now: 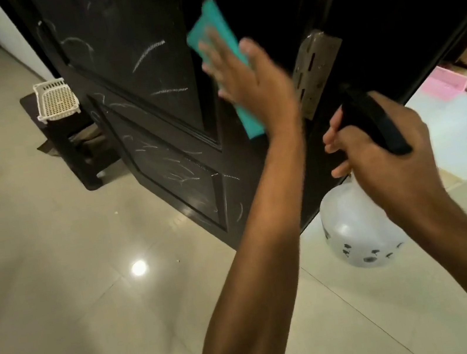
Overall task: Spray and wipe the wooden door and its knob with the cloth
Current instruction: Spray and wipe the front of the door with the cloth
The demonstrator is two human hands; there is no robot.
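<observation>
The glossy pale tiled floor [61,298] carries a dark mat [94,181] well to the left of the hands, with a small dark stool [71,136] standing on it. A white perforated basket [56,99] rests on the stool. Beyond the right hand [389,157], a pink tray [445,83] lies on the floor.

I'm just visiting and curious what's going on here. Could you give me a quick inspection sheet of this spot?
Surface: dark wooden door, streaked with pale scribble marks on its panels; metal plate on its edge.
Job's things: teal cloth flat against the door; spray bottle, clear with a black head. Knob not seen.
Clutter: white basket on a dark stool; pink tray beyond the doorway.
Hands: left hand presses the cloth with straight fingers; right hand grips the bottle's head.
Cables: nothing seen.
Surroundings: glossy tiled floor, white wall.
</observation>
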